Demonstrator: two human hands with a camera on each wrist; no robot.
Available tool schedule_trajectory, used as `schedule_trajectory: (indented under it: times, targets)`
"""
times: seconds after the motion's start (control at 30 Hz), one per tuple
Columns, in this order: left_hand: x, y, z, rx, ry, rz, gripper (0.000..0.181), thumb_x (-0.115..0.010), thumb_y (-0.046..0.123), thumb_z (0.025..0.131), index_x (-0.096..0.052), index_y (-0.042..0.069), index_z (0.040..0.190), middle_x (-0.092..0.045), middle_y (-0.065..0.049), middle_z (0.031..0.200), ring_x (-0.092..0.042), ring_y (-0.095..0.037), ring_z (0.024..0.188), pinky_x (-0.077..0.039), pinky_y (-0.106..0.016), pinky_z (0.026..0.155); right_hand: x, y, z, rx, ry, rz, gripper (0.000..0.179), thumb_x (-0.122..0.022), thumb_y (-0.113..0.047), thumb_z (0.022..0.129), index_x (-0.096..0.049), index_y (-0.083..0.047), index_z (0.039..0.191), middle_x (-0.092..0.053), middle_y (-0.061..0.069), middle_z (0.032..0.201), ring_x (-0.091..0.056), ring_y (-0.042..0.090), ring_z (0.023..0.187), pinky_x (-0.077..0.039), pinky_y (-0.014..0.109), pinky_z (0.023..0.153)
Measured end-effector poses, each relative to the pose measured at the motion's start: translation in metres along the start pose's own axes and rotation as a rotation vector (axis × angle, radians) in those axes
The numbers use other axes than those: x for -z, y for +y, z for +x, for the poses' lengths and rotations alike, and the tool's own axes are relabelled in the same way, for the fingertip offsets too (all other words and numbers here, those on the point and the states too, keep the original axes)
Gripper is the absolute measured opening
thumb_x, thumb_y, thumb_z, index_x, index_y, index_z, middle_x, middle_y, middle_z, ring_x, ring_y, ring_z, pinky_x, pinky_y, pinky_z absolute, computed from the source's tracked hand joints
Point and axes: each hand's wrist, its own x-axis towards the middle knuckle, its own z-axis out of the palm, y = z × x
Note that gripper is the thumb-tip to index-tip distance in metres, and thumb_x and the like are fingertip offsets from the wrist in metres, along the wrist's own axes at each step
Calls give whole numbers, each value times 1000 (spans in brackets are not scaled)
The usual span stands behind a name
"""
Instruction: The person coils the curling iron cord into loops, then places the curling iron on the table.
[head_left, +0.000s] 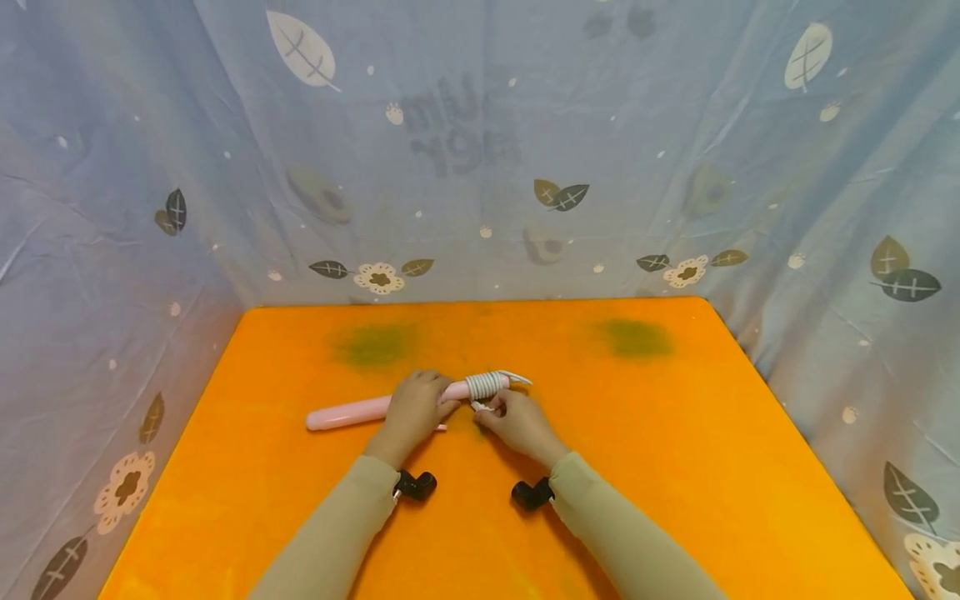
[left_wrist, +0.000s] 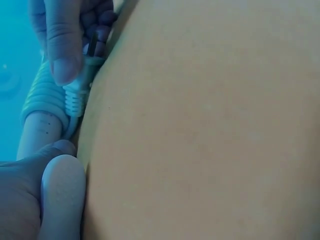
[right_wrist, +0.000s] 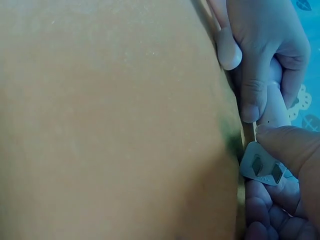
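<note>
A pink curling iron [head_left: 348, 414] lies across the orange table, its rounded barrel end to the left. My left hand [head_left: 415, 408] grips it around the middle, beside the clamp lever [left_wrist: 63, 195]. On the handle to the right, a pale cord [head_left: 486, 384] is wound in several tight turns, and a short piece sticks out past the handle's end. My right hand [head_left: 521, 425] pinches the cord's white plug [right_wrist: 263, 165] between thumb and fingers, close beside the coil. Two flat metal prongs show on the plug in the right wrist view.
The orange tabletop [head_left: 637, 467] has two greenish smudges near its back edge. Blue-grey curtains [head_left: 480, 208] printed with leaves and flowers hang along the back and both sides. A black wrist camera [head_left: 416, 485] sits under the left sleeve, another [head_left: 531, 495] at the right.
</note>
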Motion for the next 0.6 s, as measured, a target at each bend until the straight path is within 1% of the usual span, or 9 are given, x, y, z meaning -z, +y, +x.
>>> schedule_trajectory:
  times: [0.1,0.2,0.37,0.5,0.6]
  targets:
    - [-1,-1,0,4,0,-2,34,-70,40,89,-71,12,106,-65,-6,105,-58,-28,98,-48,-45,86,-2,0,1,-8,4,5,28,-69,-36,91,-57,-11,84,-54,-1,67,-46,12,55,-39,27,54]
    - [0,-2,-2,11,16,-18,33,-71,38,88,-71,11,106,-65,-6,105,-58,-28,98,-48,-45,85,-4,0,2,2,6,13,29,-69,-37,91,-57,-11,83,-53,-1,65,-45,12,54,-38,26,53]
    - [2,-3,-7,28,9,-34,33,-72,38,88,-72,12,108,-65,-4,106,-58,-27,98,-48,-44,86,-8,0,2,0,-5,22,30,-69,-39,90,-57,-12,83,-52,-1,64,-45,12,54,-38,25,52]
    - [4,-2,-8,24,24,-47,32,-72,37,88,-71,12,108,-65,-5,106,-58,-27,98,-48,-44,86,-9,-1,0,7,11,-9,29,-69,-38,90,-56,-12,85,-52,-2,66,-45,11,55,-38,26,52]
    - [4,-2,-6,22,39,-55,31,-73,37,87,-71,13,106,-65,-4,104,-58,-27,96,-48,-45,85,-7,-4,-2,47,14,-61,25,-68,-34,91,-56,-12,87,-52,-3,68,-44,11,56,-38,26,53]
